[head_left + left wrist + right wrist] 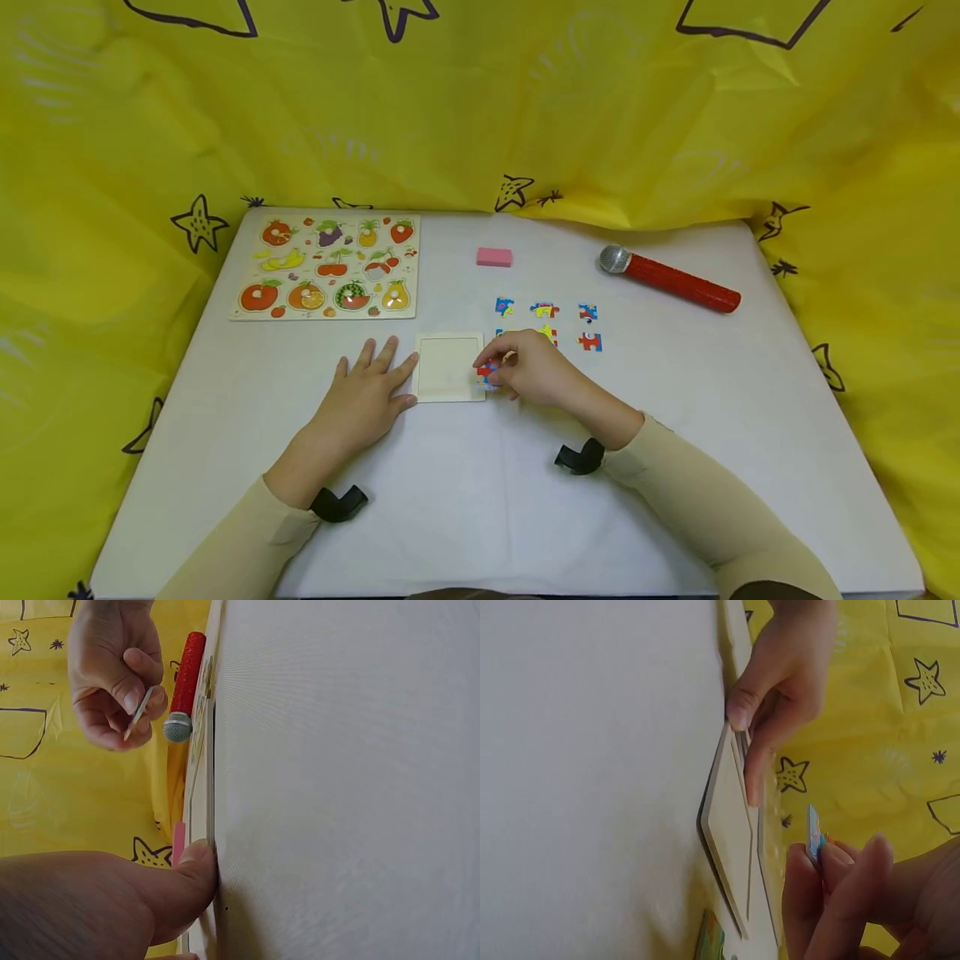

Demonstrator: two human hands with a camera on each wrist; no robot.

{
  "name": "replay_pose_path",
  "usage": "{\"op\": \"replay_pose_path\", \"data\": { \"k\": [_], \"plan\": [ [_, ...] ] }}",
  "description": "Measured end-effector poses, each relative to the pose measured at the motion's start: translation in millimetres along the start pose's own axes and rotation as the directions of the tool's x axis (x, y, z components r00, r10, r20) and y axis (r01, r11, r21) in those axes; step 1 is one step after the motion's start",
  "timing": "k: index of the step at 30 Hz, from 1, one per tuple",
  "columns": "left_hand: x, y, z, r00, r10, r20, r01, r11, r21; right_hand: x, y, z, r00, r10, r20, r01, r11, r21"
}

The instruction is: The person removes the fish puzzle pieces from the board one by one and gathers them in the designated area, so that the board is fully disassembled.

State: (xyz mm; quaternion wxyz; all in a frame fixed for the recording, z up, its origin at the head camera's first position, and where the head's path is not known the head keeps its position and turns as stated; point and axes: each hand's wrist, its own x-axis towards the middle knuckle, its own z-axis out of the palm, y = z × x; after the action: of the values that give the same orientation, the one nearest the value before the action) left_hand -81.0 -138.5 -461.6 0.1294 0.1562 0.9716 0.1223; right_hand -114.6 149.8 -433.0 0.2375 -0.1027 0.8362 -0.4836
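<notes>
My right hand (536,367) pinches a small colourful jigsaw piece (486,372) between thumb and fingers, above the right rim of a pale square puzzle tray (450,335). In the right wrist view, the piece (814,831) stands on edge at the fingertips, raised off the tray. Flat on the table, with fingers spread, my left hand (365,398) touches the tray's left side with its thumb and index finger. The left wrist view shows that thumb (196,862) against the tray's edge. Partly hidden behind my right hand are several loose jigsaw pieces (590,342).
A wooden fruit puzzle board (300,279) lies at the back left. A pink block (494,257) sits beyond the tray, and a red microphone (678,283) lies at the back right. Yellow cloth (480,108) with drawn stars hangs around the white table (465,492).
</notes>
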Motion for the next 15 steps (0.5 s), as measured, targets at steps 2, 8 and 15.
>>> {"op": "replay_pose_path", "data": {
  "k": [2,8,15],
  "plan": [
    [-0.9,-0.7,0.0,1.000,0.002,-0.002,-0.002,1.000,-0.006,-3.9,3.7,-7.5,1.000,0.014,-0.009,-0.014,1.000,-0.006],
    [-1.4,-0.9,0.1,1.000,0.002,-0.005,-0.002,1.000,-0.010,-20.5,21.8,-33.1,0.998,0.050,-0.048,-0.051,0.999,-0.015],
    [-0.9,-0.8,-0.1,1.000,-0.002,-0.003,0.002,1.000,-0.013,-45.8,46.6,-63.6,0.988,0.074,-0.136,-0.086,0.993,-0.084]
  ]
}}
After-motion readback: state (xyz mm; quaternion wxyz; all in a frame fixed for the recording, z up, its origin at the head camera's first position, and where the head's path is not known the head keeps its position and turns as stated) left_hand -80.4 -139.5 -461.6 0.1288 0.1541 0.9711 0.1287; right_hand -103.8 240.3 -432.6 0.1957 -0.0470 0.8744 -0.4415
